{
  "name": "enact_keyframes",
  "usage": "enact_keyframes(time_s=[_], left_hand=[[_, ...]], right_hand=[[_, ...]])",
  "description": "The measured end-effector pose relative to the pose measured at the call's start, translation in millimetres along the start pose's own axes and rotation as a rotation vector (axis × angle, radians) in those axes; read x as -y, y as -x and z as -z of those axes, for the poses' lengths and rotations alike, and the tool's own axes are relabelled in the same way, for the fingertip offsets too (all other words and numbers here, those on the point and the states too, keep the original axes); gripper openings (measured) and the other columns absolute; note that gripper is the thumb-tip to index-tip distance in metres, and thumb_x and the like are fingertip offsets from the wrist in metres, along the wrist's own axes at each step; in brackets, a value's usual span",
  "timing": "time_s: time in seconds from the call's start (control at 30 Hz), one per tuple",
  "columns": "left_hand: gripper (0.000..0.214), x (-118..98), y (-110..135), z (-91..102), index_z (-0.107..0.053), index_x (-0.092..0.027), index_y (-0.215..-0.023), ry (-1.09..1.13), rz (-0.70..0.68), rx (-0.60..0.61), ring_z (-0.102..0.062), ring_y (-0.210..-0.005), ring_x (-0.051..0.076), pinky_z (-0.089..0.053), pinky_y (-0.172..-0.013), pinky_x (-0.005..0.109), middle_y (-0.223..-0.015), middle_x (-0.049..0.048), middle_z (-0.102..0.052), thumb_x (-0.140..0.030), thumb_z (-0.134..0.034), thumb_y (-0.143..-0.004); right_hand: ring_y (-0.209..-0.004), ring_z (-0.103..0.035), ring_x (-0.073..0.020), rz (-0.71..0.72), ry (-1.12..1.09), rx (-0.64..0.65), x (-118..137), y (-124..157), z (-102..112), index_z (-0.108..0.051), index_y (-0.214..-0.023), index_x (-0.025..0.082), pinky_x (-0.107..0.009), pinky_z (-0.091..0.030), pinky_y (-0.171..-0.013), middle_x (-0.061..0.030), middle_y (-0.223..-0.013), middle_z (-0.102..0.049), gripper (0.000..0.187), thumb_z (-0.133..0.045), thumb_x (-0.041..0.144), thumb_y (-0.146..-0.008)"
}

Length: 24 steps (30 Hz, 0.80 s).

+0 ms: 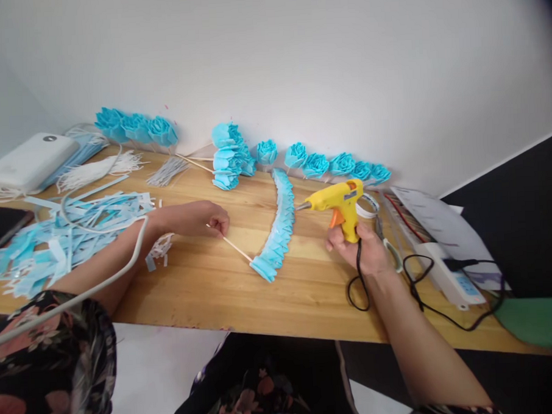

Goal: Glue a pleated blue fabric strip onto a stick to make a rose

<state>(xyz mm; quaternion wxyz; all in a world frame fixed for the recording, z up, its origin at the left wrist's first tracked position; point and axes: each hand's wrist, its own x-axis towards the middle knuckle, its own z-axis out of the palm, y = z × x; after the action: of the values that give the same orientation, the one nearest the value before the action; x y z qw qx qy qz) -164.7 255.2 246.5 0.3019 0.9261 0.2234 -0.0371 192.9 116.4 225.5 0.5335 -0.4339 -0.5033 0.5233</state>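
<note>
My left hand [218, 219] is closed on a thin wooden stick [236, 248]. The stick's far end meets the rolled end of a pleated light-blue strip [281, 222], which curves away across the table toward the wall. In my right hand [362, 249] is a yellow hot glue gun [337, 199] with an orange trigger. Its metal nozzle points left and lies near the strip's right edge in the picture; whether it touches the strip I cannot tell. A black cord hangs from the gun's handle.
Blue flowers [342, 164] line the wall, some with sticks [194, 163]. Left are blue and white scraps [89, 233], a white power bank [29, 160], a phone [2, 228] and a white cable crossing my left arm. A power strip [450, 275], papers [446, 230] and scissors [392, 255] lie right.
</note>
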Motion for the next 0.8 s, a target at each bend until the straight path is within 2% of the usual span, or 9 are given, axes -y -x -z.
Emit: enact_keyframes(time_s=[0.1, 0.2, 0.33, 0.4, 0.47, 0.57, 0.67, 0.73, 0.8], left_hand=[[0.013, -1, 0, 0.2, -0.068, -0.016, -0.086, -0.002, -0.003, 0.001, -0.059, -0.077, 0.014, -0.040, -0.068, 0.020, -0.084, 0.0019, -0.066, -0.022, -0.057, -0.085], [0.013, 0, 0, -0.5, -0.068, -0.016, -0.086, 0.004, -0.018, -0.005, -0.058, -0.076, 0.014, -0.040, -0.068, 0.020, -0.083, 0.0020, -0.066, -0.022, -0.056, -0.085], [0.012, 3, 0, -2.2, -0.069, -0.015, -0.086, 0.009, -0.021, -0.014, -0.058, -0.076, 0.014, -0.039, -0.067, 0.021, -0.083, 0.0026, -0.066, -0.020, -0.057, -0.083], [0.012, 5, -1, -3.0, -0.069, -0.016, -0.086, 0.019, -0.021, -0.014, -0.058, -0.076, 0.014, -0.039, -0.067, 0.021, -0.082, 0.0021, -0.066, -0.020, -0.058, -0.083], [0.012, 8, -2, -3.7, -0.069, -0.016, -0.085, 0.029, -0.030, -0.012, -0.058, -0.075, 0.013, -0.039, -0.068, 0.020, -0.081, 0.0012, -0.066, -0.019, -0.058, -0.082], [0.011, 9, -2, -4.3, -0.068, -0.016, -0.084, 0.038, -0.040, -0.011, -0.057, -0.074, 0.012, -0.039, -0.067, 0.019, -0.080, 0.0003, -0.065, -0.017, -0.058, -0.081], [0.012, 8, -1, -4.4, -0.069, -0.016, -0.083, 0.032, -0.031, -0.009, -0.057, -0.073, 0.012, -0.038, -0.067, 0.019, -0.080, -0.0001, -0.065, -0.014, -0.058, -0.078], [0.012, 6, -1, -4.4, -0.069, -0.016, -0.082, 0.025, -0.026, -0.011, -0.056, -0.073, 0.011, -0.038, -0.066, 0.018, -0.080, -0.0003, -0.065, -0.012, -0.058, -0.077], [0.012, 5, -1, -4.5, -0.069, -0.015, -0.081, 0.022, -0.030, -0.014, -0.056, -0.072, 0.011, -0.038, -0.066, 0.018, -0.079, -0.0004, -0.064, -0.011, -0.058, -0.077]], right_hand=[[-0.054, -0.043, -0.0146, -0.048, -0.051, 0.001, 1, 1, -5, -0.058, -0.084, 0.024, -0.033, -0.046, -0.055, 0.0008, -0.070, -0.054, 0.027, -0.070, 0.046, -0.073], [-0.052, -0.040, -0.0129, -0.115, -0.087, 0.012, 3, 1, -10, -0.054, -0.081, 0.025, -0.031, -0.043, -0.054, 0.0044, -0.063, -0.045, 0.026, -0.074, 0.036, -0.068], [-0.047, -0.032, -0.0136, -0.022, -0.048, -0.073, 8, 1, -9, -0.050, -0.071, 0.026, -0.030, -0.039, -0.047, 0.0069, -0.052, -0.031, 0.038, -0.073, 0.056, -0.065], [-0.044, -0.030, -0.0136, 0.038, 0.008, -0.063, 8, 2, -5, -0.051, -0.066, 0.026, -0.031, -0.039, -0.045, 0.0074, -0.047, -0.028, 0.044, -0.071, 0.066, -0.064], [-0.042, -0.034, -0.0132, 0.019, 0.084, 0.046, 8, 4, -2, -0.054, -0.061, 0.025, -0.032, -0.043, -0.047, 0.0060, -0.043, -0.034, 0.045, -0.070, 0.066, -0.068], [-0.051, -0.053, -0.0168, -0.070, 0.195, 0.206, 5, 6, -3, -0.065, -0.061, 0.021, -0.034, -0.049, -0.055, -0.0017, -0.051, -0.057, 0.040, -0.070, 0.059, -0.073], [-0.075, -0.067, -0.0254, -0.105, 0.238, 0.156, 7, 7, -11, -0.075, -0.084, 0.022, -0.038, -0.056, -0.066, -0.0080, -0.082, -0.073, 0.035, -0.073, 0.055, -0.072], [-0.088, -0.069, -0.0285, -0.105, 0.268, 0.094, 12, 11, -17, -0.075, -0.095, 0.024, -0.043, -0.057, -0.077, -0.0085, -0.100, -0.074, 0.033, -0.074, 0.050, -0.073], [-0.093, -0.069, -0.0288, -0.098, 0.322, 0.060, 19, 20, -23, -0.075, -0.099, 0.026, -0.045, -0.057, -0.085, -0.0077, -0.107, -0.073, 0.031, -0.073, 0.047, -0.076]])
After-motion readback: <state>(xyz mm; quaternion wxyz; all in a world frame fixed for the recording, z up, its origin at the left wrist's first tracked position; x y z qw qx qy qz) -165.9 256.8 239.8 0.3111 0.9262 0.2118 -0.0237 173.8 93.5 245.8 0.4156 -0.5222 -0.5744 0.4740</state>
